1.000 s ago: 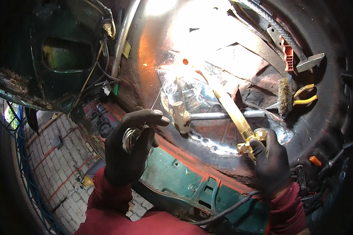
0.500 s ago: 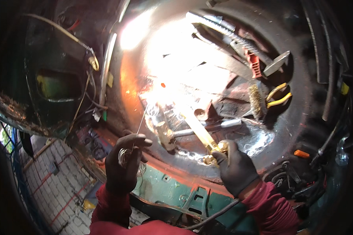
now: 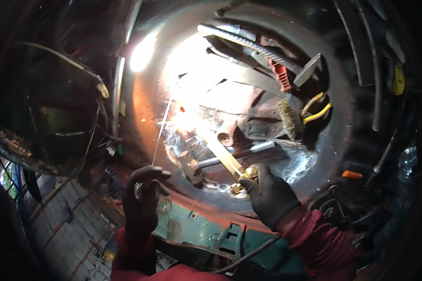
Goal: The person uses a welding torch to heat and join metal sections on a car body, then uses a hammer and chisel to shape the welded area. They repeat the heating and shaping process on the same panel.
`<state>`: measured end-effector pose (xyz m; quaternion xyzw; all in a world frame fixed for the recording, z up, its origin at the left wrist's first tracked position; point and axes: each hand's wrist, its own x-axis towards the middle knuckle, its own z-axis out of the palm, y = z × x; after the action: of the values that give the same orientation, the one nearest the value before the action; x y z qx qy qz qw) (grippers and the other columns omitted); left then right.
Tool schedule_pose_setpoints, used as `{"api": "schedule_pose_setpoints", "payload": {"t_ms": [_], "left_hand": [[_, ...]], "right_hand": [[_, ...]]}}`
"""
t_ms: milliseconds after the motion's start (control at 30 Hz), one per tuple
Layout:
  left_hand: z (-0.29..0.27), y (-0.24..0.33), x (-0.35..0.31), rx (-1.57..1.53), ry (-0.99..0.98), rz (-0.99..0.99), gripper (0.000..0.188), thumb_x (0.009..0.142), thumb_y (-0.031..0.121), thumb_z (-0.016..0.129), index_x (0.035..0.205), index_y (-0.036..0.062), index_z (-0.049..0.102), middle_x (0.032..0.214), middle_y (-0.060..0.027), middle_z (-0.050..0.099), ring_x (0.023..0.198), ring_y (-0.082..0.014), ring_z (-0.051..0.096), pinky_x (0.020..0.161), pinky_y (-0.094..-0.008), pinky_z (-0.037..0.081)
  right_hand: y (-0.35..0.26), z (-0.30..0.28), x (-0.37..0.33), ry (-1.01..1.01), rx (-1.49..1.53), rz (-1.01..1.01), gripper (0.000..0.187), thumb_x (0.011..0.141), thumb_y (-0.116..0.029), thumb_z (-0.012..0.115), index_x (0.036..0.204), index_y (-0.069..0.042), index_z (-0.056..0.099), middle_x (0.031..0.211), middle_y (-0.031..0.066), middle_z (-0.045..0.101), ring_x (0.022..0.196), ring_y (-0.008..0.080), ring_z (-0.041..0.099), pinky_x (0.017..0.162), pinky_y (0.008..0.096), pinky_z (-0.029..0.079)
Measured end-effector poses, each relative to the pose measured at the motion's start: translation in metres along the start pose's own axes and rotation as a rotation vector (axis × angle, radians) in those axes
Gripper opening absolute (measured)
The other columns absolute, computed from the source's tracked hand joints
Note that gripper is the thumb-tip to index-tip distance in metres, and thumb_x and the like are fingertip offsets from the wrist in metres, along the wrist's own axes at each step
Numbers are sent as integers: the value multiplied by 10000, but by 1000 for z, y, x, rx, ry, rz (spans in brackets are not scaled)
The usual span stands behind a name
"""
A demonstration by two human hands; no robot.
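Observation:
My left hand (image 3: 141, 199), in a dark glove, is closed around a thin metal wire (image 3: 161, 133). Part of that wire is coiled at the palm, and its straight end points up into the glare. In my gloved right hand (image 3: 274, 196) is a brass gas torch (image 3: 224, 155), gripped near its valve knobs. The torch tube slants up and left toward a small red-orange spot (image 3: 182, 109) on the rusty metal. White light washes out that area, so the tips of torch and wire cannot be made out clearly.
Inside the round metal well lie a hammer (image 3: 307, 71), yellow-handled pliers (image 3: 318, 114), a wire brush (image 3: 286, 117), a ribbed steel bar (image 3: 248, 43) and a short pipe (image 3: 262, 147). A hose (image 3: 253, 253) passes below my right wrist. Brick paving (image 3: 65, 225) shows at lower left.
The whole scene has shifted left in the picture as the view moved. The wire in my left hand now reaches farther up into the bright area. My right hand keeps its grip on the torch.

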<state>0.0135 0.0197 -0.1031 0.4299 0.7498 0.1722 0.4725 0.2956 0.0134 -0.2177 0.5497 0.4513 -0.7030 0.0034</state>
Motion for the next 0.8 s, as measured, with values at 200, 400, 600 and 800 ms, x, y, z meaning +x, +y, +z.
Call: {"api": "schedule_pose_setpoints", "payload": {"t_ms": [200,400,600,800], "left_hand": [[4,2,0,-11,16,-29,331,1029,-108,498,1312,1,629,1220,-142,708,937,-172,717,790,-301,576],[6,0,-2,7,68,-42,355,960,-83,510,1283,-13,642,1172,-173,745,873,-185,720,764,-324,601],[2,1,-1,-16,74,-55,325,994,-58,505,1291,-6,624,1163,-169,739,870,-183,718,759,-325,599],[4,7,-7,-177,246,-179,292,1041,4,496,1320,-8,579,1167,-177,721,842,-211,723,718,-331,637]], "right_hand": [[7,5,-3,26,1,5,374,1048,-226,684,1299,-10,510,966,298,725,896,524,711,730,589,562],[3,4,-2,42,12,-20,373,1046,-212,698,1294,-9,507,954,297,721,883,524,708,714,582,556],[1,6,-3,22,-24,-19,397,1035,-210,708,1304,-9,497,944,297,719,874,526,707,706,586,556],[-9,-5,-13,47,-27,-46,467,1036,-266,729,1348,-5,500,962,294,728,894,516,724,705,564,580]]}}
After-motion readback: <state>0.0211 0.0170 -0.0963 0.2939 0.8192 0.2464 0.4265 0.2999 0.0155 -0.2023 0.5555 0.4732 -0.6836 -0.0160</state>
